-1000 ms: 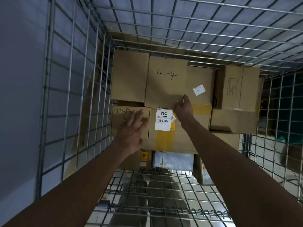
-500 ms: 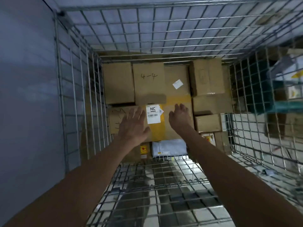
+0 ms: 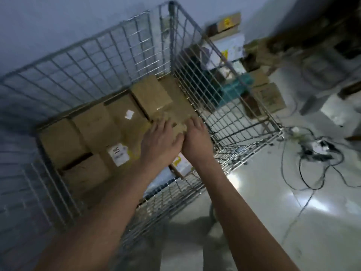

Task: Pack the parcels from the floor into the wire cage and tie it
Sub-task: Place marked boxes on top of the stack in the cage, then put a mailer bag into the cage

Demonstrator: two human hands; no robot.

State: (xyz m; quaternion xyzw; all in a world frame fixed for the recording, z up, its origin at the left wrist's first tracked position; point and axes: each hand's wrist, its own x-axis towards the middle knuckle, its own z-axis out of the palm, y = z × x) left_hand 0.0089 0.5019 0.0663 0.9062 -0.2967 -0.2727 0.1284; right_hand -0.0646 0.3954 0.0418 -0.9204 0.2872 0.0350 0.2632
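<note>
Parcels (image 3: 93, 126) filled the wire cage (image 3: 121, 42), stacked box on box against its back wall. In the head view, half a second before, our hands lay apart on the labelled box; now they had drawn together at the stack's right side, and the view had swung toward the floor (image 3: 273, 192). Our left hand (image 3: 160, 141) and right hand (image 3: 197, 137) lay flat, fingers straight, each grip loose and holding nothing. We judged more boxes (image 3: 267, 94) beyond the cage were next.
</note>
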